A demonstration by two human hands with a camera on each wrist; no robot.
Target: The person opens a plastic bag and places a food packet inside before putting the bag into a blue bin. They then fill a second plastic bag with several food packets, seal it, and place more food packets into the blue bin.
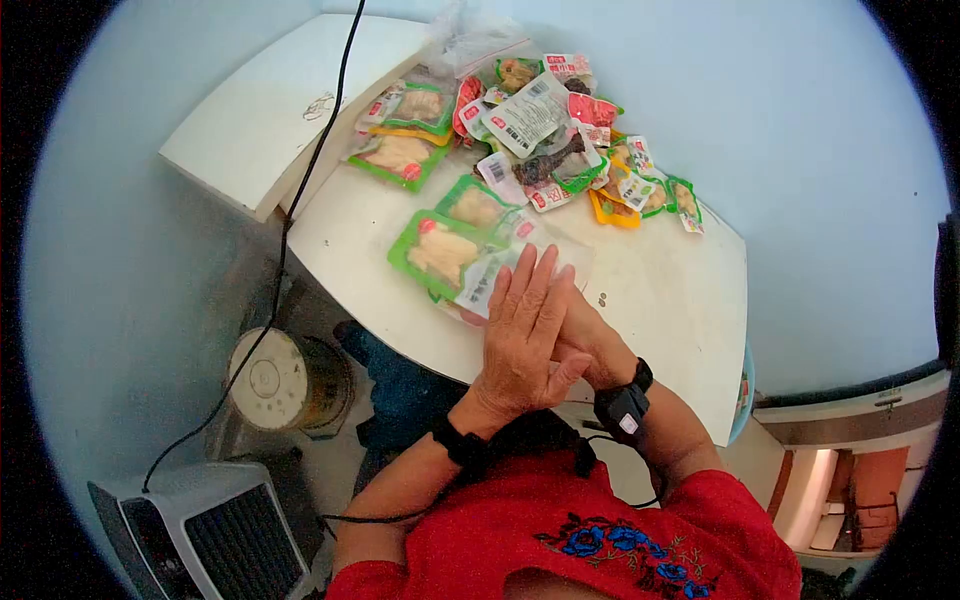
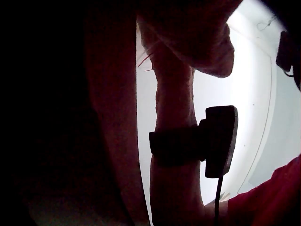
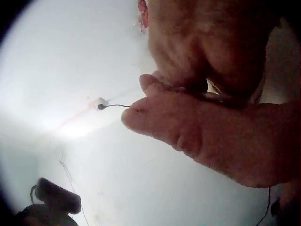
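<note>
My left hand [image 1: 525, 335] lies across my right hand [image 1: 590, 330] in the head view, fingers straight and thumb held out to the side. Most of the right hand is hidden beneath it, so I cannot tell how its fingers lie. Just beyond the left fingertips is a group of overlapping food packets [image 1: 440, 252] with green edges, pale meat showing through their windows, over the white table [image 1: 660, 330]. In the right wrist view a thumb [image 3: 160, 117] lies close against the other hand [image 3: 202, 42]. The left wrist view is dark, with the right forearm [image 2: 174, 188] in its band.
A pile of mixed snack packets [image 1: 520, 115] covers the table's far side, with green-edged packets [image 1: 400, 158] at its left. A white raised surface [image 1: 270, 100] stands at the left. A black cable [image 1: 283, 235] hangs across the view, near a round bin [image 1: 270, 378] and a grey appliance [image 1: 215, 520].
</note>
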